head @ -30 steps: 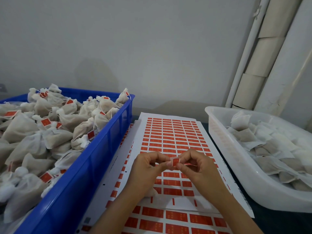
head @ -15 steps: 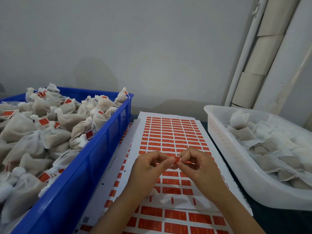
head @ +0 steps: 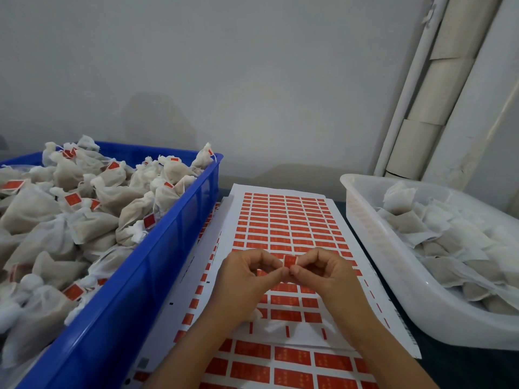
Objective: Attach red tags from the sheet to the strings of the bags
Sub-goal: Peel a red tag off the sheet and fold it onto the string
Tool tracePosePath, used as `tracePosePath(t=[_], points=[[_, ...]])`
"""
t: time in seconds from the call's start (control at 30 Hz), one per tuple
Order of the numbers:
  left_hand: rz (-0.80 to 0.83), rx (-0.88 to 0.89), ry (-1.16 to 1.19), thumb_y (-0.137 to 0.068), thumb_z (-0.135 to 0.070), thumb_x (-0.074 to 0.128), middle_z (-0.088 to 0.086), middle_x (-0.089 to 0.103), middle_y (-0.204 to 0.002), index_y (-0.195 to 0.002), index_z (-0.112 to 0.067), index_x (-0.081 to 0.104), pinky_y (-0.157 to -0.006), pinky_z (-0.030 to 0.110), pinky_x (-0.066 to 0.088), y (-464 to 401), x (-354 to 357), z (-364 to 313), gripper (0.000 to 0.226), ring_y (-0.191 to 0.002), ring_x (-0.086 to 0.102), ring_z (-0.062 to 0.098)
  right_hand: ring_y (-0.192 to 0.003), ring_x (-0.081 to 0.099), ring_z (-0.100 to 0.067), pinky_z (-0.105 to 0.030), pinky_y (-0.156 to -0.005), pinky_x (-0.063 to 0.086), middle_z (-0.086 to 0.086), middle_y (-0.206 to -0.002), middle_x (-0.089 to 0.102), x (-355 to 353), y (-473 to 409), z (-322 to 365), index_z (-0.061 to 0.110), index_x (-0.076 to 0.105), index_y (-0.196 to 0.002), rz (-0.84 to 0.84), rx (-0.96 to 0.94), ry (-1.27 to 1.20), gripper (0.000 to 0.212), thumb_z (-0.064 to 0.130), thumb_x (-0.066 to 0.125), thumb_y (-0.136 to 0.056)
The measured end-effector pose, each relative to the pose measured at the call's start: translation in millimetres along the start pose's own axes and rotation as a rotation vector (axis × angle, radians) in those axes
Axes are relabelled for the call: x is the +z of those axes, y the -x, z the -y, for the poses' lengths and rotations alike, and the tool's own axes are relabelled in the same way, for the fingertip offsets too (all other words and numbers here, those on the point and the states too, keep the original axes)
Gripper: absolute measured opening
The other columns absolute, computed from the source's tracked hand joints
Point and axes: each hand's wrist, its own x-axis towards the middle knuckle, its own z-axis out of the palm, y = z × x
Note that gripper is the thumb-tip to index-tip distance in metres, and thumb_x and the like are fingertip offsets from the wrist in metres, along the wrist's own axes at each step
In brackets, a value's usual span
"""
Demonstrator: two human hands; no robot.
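Your left hand [head: 247, 279] and right hand [head: 323, 276] meet above the sheet [head: 283, 226], fingers of both pinching one red tag [head: 289, 261]. Two bins: blue bin [head: 157, 265] of tagged bags [head: 92, 217] left, white bin [head: 373, 248] right. Several sheets stacked.

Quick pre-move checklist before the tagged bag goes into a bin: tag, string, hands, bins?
1. Small red paper tag pinched by left hand and right hand: ok.
2. Tag folded round the string: cannot tell, string not visible.
3. White mesh bag under the left hand: mostly hidden, cannot tell.
4. Blue plastic crate holds tagged bags, within view: ok.
5. White plastic tub holds untagged bags: ok.
6. White sheet of red tags lies flat: ok.
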Motion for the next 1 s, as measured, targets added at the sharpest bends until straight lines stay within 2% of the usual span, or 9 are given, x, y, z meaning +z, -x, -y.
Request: tracePosePath(t=[0.1,0.17,0.3,0.43,0.67,0.77,0.83,0.9,1.0], points=[[-0.008,-0.007,0.014,-0.077,-0.026,0.073,-0.016,0.066,-0.068,-0.074,-0.027,0.069,-0.061,0.010,0.048,-0.6,-0.7,1.4,0.006,-0.068,0.062,-0.001,-0.073,0.070,-0.012,-0.016,-0.061,0.055,0.004,-0.078,0.071,3.7,-1.7,-0.2,0.021,0.054,-0.095,-0.072,0.167,-0.165,0.027,0.013,0.072,-0.077],[0.006,-0.009,0.032,-0.076,-0.025,0.073,-0.014,0.066,-0.068,-0.074,-0.026,0.069,-0.062,0.012,0.050,-0.3,-0.1,1.6,0.005,-0.068,0.063,0.003,-0.074,0.071,-0.011,-0.016,-0.060,0.054,0.007,-0.079,0.072,1.6,-3.0,0.8,0.025,0.054,-0.098,-0.036,0.208,-0.173,0.028,0.018,0.071,-0.077],[0.048,0.001,0.053,-0.076,-0.027,0.073,-0.012,0.067,-0.069,-0.074,-0.024,0.070,-0.068,0.019,0.054,-0.8,-0.3,1.4,0.005,-0.069,0.064,0.006,-0.066,0.069,-0.011,-0.016,-0.058,0.053,0.005,-0.071,0.070,2.3,-1.2,0.4,0.016,0.065,-0.082,0.047,0.115,-0.030,0.001,0.016,0.066,-0.082],[0.068,0.006,0.043,-0.077,-0.025,0.073,-0.012,0.067,-0.070,-0.073,-0.025,0.069,-0.072,0.023,0.055,-0.2,0.4,0.7,0.005,-0.070,0.064,0.006,-0.059,0.063,-0.011,-0.015,-0.055,0.051,0.004,-0.062,0.066,3.6,0.0,-1.2,0.014,0.066,-0.071,-0.005,0.014,0.082,0.015,0.010,0.063,-0.085],[0.041,0.010,0.043,-0.078,-0.025,0.071,-0.013,0.067,-0.070,-0.073,-0.026,0.068,-0.079,0.030,0.055,-2.1,-0.5,3.1,0.006,-0.072,0.063,0.005,-0.066,0.065,-0.010,-0.017,-0.061,0.053,0.001,-0.071,0.067,6.9,0.4,-4.0,0.012,0.064,-0.080,0.025,-0.021,0.098,0.010,0.018,0.060,-0.087],[0.047,0.014,-0.020,-0.078,-0.034,0.070,-0.019,0.065,-0.075,-0.079,-0.030,0.065,-0.082,0.029,0.054,-3.7,-1.0,2.4,0.007,-0.076,0.062,0.001,-0.063,0.063,-0.009,-0.014,-0.060,0.052,0.004,-0.067,0.065,5.5,-0.3,-4.7,0.015,0.064,-0.076,-0.020,-0.053,0.135,0.011,0.015,0.061,-0.087],[0.144,-0.028,-0.164,-0.072,-0.050,0.071,-0.029,0.058,-0.089,-0.098,-0.040,0.054,-0.074,0.021,0.053,-4.4,-5.9,1.1,0.033,-0.087,0.060,0.000,-0.060,0.062,-0.007,-0.011,-0.058,0.049,0.005,-0.063,0.064,4.3,-0.8,-5.8,0.018,0.063,-0.074,-0.091,-0.057,0.114,0.014,0.016,0.060,-0.087],[0.276,-0.096,-0.367,-0.062,-0.063,0.071,-0.034,0.044,-0.099,-0.112,-0.054,0.033,-0.067,0.013,0.047,-2.5,-19.7,2.0,0.063,-0.094,0.056,0.001,-0.060,0.063,-0.008,-0.010,-0.058,0.049,0.005,-0.062,0.065,3.3,-1.2,-5.7,0.019,0.063,-0.073,-0.122,-0.037,0.058,0.015,0.019,0.058,-0.087],[0.458,-0.204,-0.392,-0.059,-0.063,0.073,-0.034,0.046,-0.102,-0.112,-0.056,0.033,-0.071,0.013,0.050,0.0,-47.2,2.1,0.066,-0.090,0.057,-0.004,-0.062,0.064,-0.011,-0.010,-0.058,0.049,0.004,-0.064,0.067,4.2,-1.3,-8.5,0.016,0.064,-0.074,-0.115,-0.006,0.000,0.015,0.020,0.058,-0.087]])
